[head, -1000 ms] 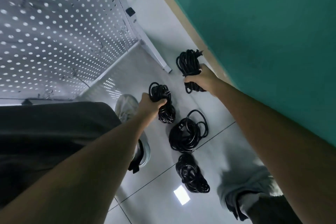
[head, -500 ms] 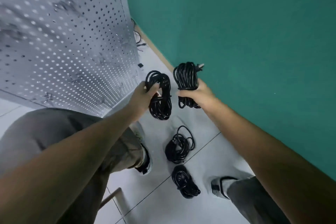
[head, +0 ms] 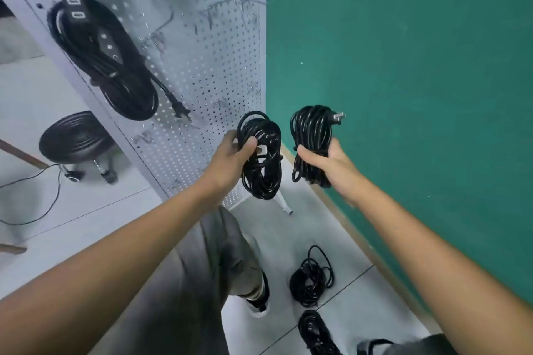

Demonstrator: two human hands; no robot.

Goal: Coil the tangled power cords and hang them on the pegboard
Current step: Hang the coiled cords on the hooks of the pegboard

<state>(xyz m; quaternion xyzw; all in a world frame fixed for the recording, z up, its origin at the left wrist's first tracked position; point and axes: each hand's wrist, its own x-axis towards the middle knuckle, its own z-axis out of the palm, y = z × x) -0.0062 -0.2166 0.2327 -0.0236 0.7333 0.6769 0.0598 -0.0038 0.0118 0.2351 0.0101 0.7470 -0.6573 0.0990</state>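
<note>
Two coiled cords: left hand [head: 230, 157] grips one [head: 261, 155], right hand [head: 326, 160] grips the other [head: 311, 135].

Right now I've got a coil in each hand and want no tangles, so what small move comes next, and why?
Probably lift the left hand and its coiled cord toward the bare hooks on the pegboard and slip a loop over one. That hand is nearest the board, the hooks beside the hung power strip look free, and the right hand can keep its coil clear.
</note>
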